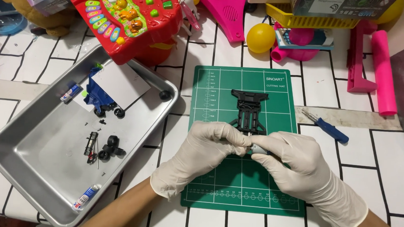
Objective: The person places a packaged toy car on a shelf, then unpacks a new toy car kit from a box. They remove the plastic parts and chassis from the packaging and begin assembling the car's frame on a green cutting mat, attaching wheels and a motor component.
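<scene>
Both my hands wear white gloves and meet over a green cutting mat. My right hand pinches a small silver motor at the near end of a black toy car chassis lying on the mat. My left hand curls in from the left, its fingertips touching the same end of the chassis and the motor.
A metal tray at left holds black wheels, a blue car body, white paper and two small batteries. A blue-handled screwdriver lies right of the mat. Plastic toys, a yellow ball and pink parts crowd the far edge.
</scene>
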